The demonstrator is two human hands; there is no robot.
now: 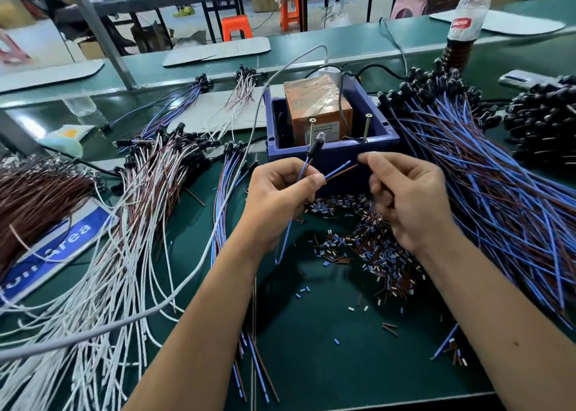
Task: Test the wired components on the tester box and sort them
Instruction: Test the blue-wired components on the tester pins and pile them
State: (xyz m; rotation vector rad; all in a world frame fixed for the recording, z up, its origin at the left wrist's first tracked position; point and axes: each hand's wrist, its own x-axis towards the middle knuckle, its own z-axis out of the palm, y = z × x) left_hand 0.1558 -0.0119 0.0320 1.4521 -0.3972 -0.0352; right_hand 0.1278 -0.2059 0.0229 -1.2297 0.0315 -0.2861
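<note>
We are holding one wired LED [314, 145] just in front of the blue tester box [333, 149], its bulb up near the left screw terminal [311, 128]. Our left hand [277, 198] pinches its blue and brown leads, whose bare ends [343, 168] stick out to the right. Our right hand [405, 198] hovers beside those tips with fingers curled; whether that grip touches the leads we cannot tell.

We judge this the step of readying the leads for a test. Next we would spread the two ends and touch one to each terminal, the right screw [367, 127] included.

An untested blue-brown pile [486, 174] lies right, white-wired bundles [131, 211] lie left, and cut insulation scraps [374, 245] litter the green bench [311, 332]. A grey cable [237, 167] crosses close to our left wrist and could snag.
</note>
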